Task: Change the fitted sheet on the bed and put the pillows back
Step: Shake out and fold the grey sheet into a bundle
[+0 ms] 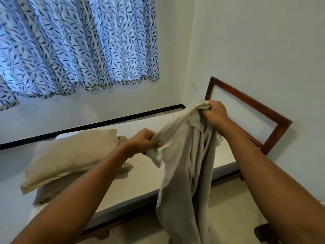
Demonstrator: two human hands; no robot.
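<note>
Both arms outstretched, left hand (143, 140) and right hand (215, 112) fisted.

Creased sheet (184, 155) between left hand (142, 142) and right hand (215, 113) — soft matt cloth. Tan pillow (70, 155) left of the left hand: matt cloth, faintly striped weave. Bare mattress (140, 178) below the hands: speckled, grainy-looking cover. Open frame (246, 101) beyond the right hand — dark wood, slight gloss. Printed curtain (79, 44) above the left hand: thin cloth, faint sheen.

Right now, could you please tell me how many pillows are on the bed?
2. The upper pillow lies on the bare mattress at the view's left. The lower pillow sits under it, mostly covered. Others may lie out of view.
</note>
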